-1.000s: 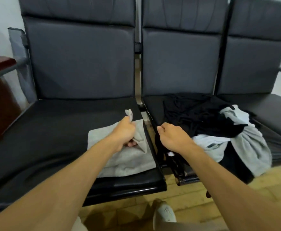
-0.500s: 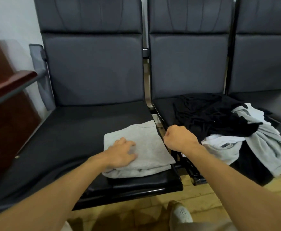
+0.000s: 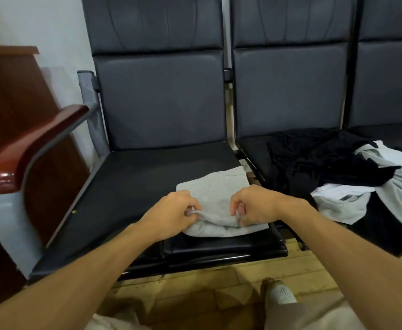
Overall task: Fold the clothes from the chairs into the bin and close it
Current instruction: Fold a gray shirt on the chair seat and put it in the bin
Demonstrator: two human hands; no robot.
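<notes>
Right hand (image 3: pixel 254 206) has joined left hand (image 3: pixel 171 210), fingers (image 3: pixel 236 207) clamped on grey garment (image 3: pixel 219 189), tips hidden.

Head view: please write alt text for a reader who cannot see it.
The left hand and right hand pinch the near edge of a folded grey garment on a dark seat. A pile of black, white and grey clothes lies on the next seat; a wooden armrest stands at the left.

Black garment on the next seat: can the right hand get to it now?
Probably yes. The right hand pinches the grey cloth and must let go first, but the black garment lies just beside it, nothing between.
</notes>
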